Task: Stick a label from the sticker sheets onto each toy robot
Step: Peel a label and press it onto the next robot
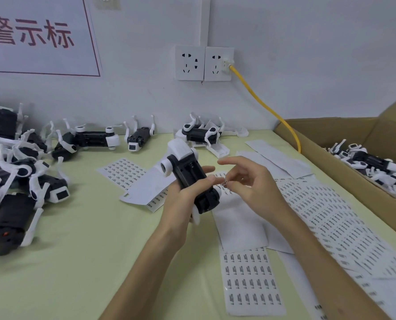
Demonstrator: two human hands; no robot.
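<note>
My left hand (183, 199) grips a black and white toy robot (187, 172), held belly up above the table's middle. Just right of it, my right hand (245, 181) pinches a small label (224, 184) between thumb and forefinger, close to the robot's black underside. Sticker sheets lie under and around my hands: one with rows of labels near the front (252, 280), a large one to the right (326, 215), and another further back (123, 172).
Many toy robots lie heaped at the left (14, 172) and along the wall (93, 137). A cardboard box (331, 144) at the right holds more robots (374, 167). A yellow cable (268, 109) runs from the wall sockets (204, 63) down behind the box.
</note>
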